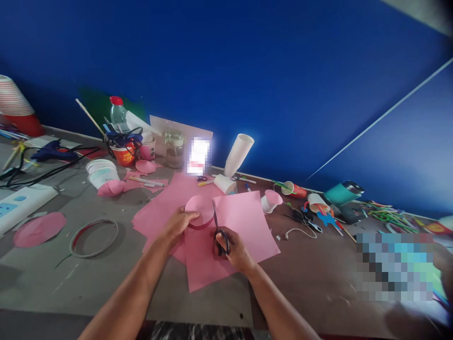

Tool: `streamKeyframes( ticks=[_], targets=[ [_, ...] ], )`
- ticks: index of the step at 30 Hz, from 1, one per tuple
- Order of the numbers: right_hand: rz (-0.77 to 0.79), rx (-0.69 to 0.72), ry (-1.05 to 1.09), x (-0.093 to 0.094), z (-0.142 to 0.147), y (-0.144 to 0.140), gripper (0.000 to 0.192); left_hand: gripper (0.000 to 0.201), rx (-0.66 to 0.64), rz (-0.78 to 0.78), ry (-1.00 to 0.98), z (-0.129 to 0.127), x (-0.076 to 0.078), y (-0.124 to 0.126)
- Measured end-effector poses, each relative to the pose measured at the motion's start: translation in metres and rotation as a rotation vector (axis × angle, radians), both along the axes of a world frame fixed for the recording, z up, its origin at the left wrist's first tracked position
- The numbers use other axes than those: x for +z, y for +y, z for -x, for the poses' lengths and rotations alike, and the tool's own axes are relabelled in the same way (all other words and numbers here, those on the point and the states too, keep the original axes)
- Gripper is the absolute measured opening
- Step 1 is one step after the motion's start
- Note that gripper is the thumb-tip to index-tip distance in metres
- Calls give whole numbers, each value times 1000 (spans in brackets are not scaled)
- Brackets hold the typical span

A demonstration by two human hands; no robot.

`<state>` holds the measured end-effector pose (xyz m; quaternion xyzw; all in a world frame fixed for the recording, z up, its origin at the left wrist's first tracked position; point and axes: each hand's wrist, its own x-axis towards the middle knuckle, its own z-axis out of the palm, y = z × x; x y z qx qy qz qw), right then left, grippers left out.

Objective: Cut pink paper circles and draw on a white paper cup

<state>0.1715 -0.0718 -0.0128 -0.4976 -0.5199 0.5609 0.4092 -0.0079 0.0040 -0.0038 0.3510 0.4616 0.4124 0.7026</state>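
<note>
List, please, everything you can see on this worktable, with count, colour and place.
pink paper disc: one, pink, held above the sheets
scissors: one, black handles, at the disc's right edge
pink paper sheets: several, pink, table centre
ring: one, grey, left of the sheets
pink circle: one, pink, far left
paper cup stack: one, white, leaning by the blue wall
bottle: one, clear with red cap, back left
teal mug: one, teal, lying at right
left hand: holds the disc
right hand: holds the scissors
</note>
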Motion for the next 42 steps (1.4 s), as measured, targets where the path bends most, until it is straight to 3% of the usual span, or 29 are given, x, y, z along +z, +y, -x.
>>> streamKeyframes(
  ticks=[21,42],
  targets=[
    [11,26,19,1,-2,-1,61,14,17,3,24,2,2,-1],
    [34,77,-39,6,-10,-2,61,24,13,12,-10,4,1,2]
  ],
)
